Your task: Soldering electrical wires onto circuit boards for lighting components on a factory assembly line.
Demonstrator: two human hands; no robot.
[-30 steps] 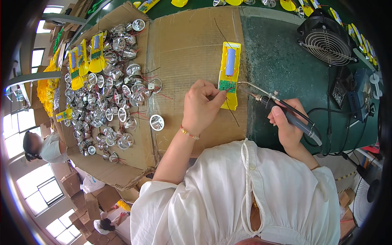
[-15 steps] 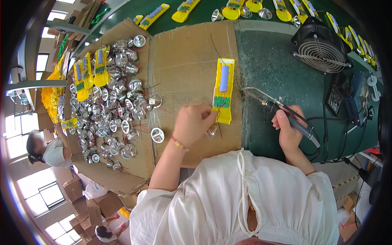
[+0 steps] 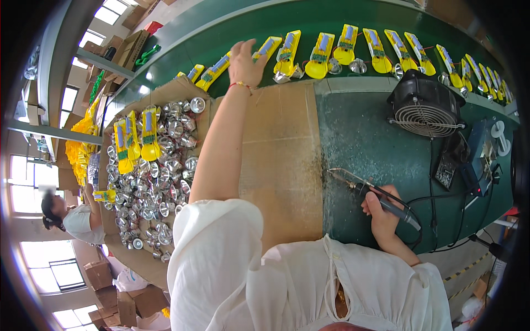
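My left hand (image 3: 245, 62) is stretched far forward over the green belt (image 3: 232, 33), fingers spread, holding nothing. It hovers beside a yellow torch half (image 3: 267, 48) lying in a row of similar yellow pieces (image 3: 353, 47). My right hand (image 3: 381, 212) rests near the table's front edge, gripping a soldering iron (image 3: 370, 194) whose tip points left over the green mat (image 3: 375, 149). A brown cardboard sheet (image 3: 281, 154) lies between my arms.
A pile of several shiny silver reflectors (image 3: 154, 182) and yellow torch halves (image 3: 132, 140) fills the cardboard tray at left. A black fan (image 3: 422, 105) stands at the back right, with black cables and a small box (image 3: 450, 168) beside it. Another person (image 3: 74, 218) sits far left.
My left hand lifted the yellow torch half off the cardboard, carried it forward to the belt and let it go. The right hand with the soldering iron stayed put. The view tilted forward.
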